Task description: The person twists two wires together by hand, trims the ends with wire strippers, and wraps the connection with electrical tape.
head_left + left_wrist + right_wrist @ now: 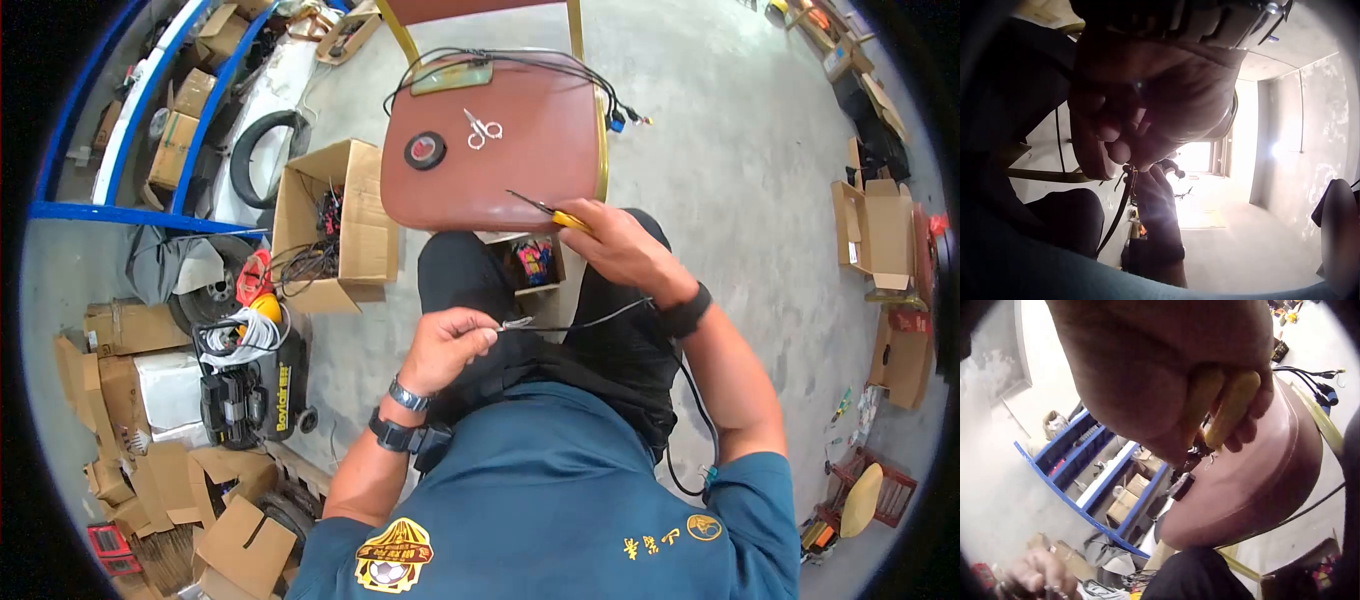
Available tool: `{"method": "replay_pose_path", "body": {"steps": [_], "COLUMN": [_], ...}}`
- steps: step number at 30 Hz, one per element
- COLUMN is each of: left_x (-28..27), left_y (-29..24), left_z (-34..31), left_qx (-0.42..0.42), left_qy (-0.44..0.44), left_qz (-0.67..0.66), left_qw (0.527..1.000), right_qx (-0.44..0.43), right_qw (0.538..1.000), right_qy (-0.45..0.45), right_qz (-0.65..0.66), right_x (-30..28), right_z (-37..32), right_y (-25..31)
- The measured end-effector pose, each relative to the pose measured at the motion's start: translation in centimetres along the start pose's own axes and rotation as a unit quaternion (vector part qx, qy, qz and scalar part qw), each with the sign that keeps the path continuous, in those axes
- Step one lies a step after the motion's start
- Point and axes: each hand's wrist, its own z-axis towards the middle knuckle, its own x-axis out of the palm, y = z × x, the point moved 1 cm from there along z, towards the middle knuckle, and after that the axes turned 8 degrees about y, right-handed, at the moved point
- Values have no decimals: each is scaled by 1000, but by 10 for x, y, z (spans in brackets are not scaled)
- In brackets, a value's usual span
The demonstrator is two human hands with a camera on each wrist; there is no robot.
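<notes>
My left hand (pixel 445 348) pinches the end of a thin black cable (pixel 580 325) between thumb and fingers above the lap. Bare, frayed wire strands (pixel 517 323) stick out past the fingertips. The cable runs across to the right wrist, which wears a dark band. In my right hand (pixel 628 248) are yellow-handled pliers (pixel 572 219), gripped over the right thigh near the chair seat's front edge. Their dark, slim jaws point left over the seat. Both yellow handles (pixel 1233 412) show under the palm in the right wrist view.
On the red-brown chair seat (pixel 540 100) lie a black tape roll (pixel 425 150), small scissors (pixel 483 130) and black cables (pixel 560 68). An open carton (pixel 365 215) of wires stands left of it. Beyond are an air compressor (pixel 275 390) and blue shelving (pixel 130 212).
</notes>
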Motion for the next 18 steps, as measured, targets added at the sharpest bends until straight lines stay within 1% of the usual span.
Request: {"method": "replay_pose_path", "body": {"steps": [2,4,5,8,9,10,11,12,14,16,17,18], "left_x": [1,2,1,-4,-6,-8,-10,-11,-11,-11,-9,-6], "left_y": [0,1,5,6,6,3,1,0,-4,-8,-7,-7], "left_z": [-3,-7,-7,-10,-12,-12,-12,-11,-7,-2,0,1], "left_qx": [3,-2,13,22,18,13,8,9,21,49,62,66], "left_qy": [-1,-4,-10,-25,-30,-35,-40,-39,-49,-34,-23,-18], "left_qz": [-4,-13,-20,-20,-28,-38,-49,-63,-70,-86,-95,-104], "left_qw": [1000,1000,1000,999,999,999,998,997,996,995,993,992], "right_qx": [-42,-40,-39,-150,-140,-127,-110,-85,-15,21,15,23], "right_qw": [986,967,955,922,956,980,992,996,982,969,971,965], "right_qy": [-39,-66,-78,-194,-149,-99,-48,23,91,135,95,85], "right_qz": [-158,-243,-283,-301,-210,-117,-22,32,165,204,220,248], "right_x": [2,4,6,14,20,25,31,35,52,56,66,67], "right_z": [32,59,68,81,76,63,47,32,-1,-27,-45,-50], "right_y": [-17,-22,-24,-26,-23,-15,-7,1,6,14,16,21]}}
